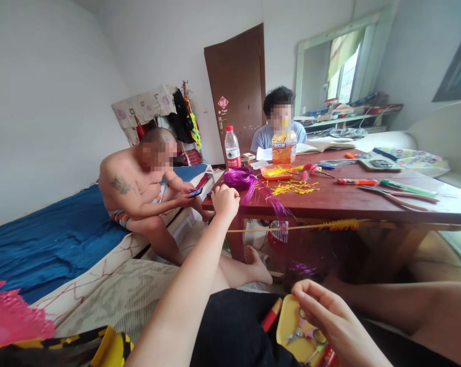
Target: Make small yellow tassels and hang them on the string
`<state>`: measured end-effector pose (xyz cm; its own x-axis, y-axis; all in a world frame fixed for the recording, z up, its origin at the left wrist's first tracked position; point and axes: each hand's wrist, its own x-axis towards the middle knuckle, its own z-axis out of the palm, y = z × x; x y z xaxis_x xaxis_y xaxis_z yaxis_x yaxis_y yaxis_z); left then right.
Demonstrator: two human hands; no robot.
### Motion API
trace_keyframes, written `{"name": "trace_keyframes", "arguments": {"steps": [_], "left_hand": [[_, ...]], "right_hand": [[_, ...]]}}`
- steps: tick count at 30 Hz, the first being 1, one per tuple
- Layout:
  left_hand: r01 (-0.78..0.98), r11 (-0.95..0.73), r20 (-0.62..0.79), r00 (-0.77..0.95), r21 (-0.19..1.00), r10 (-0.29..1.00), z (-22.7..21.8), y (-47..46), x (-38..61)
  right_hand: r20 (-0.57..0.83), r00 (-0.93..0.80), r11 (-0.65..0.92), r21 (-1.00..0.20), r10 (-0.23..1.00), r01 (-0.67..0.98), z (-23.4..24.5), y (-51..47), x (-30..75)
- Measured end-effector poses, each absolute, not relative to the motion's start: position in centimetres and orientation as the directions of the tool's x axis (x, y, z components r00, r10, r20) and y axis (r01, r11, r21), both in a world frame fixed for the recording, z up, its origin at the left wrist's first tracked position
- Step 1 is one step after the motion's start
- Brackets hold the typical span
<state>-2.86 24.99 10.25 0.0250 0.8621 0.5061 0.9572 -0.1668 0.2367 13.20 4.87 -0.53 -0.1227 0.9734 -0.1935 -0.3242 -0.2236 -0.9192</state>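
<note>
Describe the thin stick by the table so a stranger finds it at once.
Start at the dark wooden table. In front of its near edge runs a thin pale stick, one end held in the left hand. Unlike the pens lying on top, it is in the air and wears a yellow-orange fringe.

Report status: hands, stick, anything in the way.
Left hand fisted at the table edge, beside purple tinsel; grip unclear. Right hand loosely open over yellow tray on lap. Thin stick with orange tinsel runs along table front.

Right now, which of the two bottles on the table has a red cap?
The clear water bottle at the left end of the table; the other bottle, further right, holds orange drink.
</note>
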Motion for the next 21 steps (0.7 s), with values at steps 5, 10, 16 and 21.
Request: {"name": "trace_keyframes", "arguments": {"steps": [5, 10, 16, 21], "left_hand": [[0.991, -0.074, 0.418, 0.021, 0.112, 0.908, 10.2, 27.0, -2.0], [0.997, -0.032, 0.352, 0.004, 0.075, 0.936, 10.4, 27.4, -1.7], [0.982, -0.069, 0.387, -0.005, 0.177, 0.922, 10.3, 27.1, -2.2], [0.891, -0.261, 0.511, 0.038, 0.373, 0.859, 10.6, 25.5, -1.4]], "right_hand": [[-0.235, -0.175, -0.285, -0.886, 0.956, -0.367, 0.0, 4.4, 13.3], [-0.244, -0.198, -0.307, -0.852, 0.949, -0.424, -0.6, 4.2, 13.3], [-0.246, -0.231, -0.331, -0.807, 0.941, -0.490, -0.9, 3.8, 13.0], [-0.195, -0.239, -0.288, -0.842, 0.951, -0.457, 0.3, 3.6, 13.4]]}}
